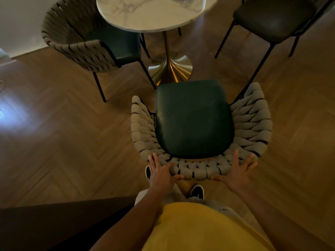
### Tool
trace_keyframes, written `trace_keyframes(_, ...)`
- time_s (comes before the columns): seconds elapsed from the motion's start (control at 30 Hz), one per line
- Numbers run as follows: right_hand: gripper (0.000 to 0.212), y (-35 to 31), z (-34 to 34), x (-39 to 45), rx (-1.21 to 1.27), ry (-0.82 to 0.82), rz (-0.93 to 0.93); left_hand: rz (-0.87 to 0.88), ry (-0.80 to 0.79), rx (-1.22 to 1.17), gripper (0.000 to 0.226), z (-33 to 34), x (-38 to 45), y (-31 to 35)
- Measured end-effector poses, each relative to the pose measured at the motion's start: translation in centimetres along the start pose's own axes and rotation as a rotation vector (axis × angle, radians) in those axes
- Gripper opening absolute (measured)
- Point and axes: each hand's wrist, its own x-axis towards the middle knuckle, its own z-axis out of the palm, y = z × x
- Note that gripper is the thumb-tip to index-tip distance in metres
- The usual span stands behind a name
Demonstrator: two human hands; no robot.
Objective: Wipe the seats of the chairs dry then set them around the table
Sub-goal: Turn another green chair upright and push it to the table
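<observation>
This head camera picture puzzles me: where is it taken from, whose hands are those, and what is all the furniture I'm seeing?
There is no machine here. A person wears a wide-angle camera on the head, so you look down past a yellow shirt at their own arms. The left hand and the right hand both rest on the woven back of the nearest chair, fingers spread, thumbs under its edge. Its dark green seat faces a round marble table on a gold pedestal. A second woven chair sits at the table's left, and a dark chair at its right. Something lies on the tabletop at the picture's top edge, too cut off to identify. The floor is wood herringbone. No cloth is visible in either hand.
</observation>
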Motion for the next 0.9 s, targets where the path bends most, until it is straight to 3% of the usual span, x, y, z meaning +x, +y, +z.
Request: trace_keyframes(0.9,0.136,-13.5,-5.1,10.6,0.068,-0.012,-0.054,0.006,0.084,-0.117,0.071,-9.8,13.6,-2.0)
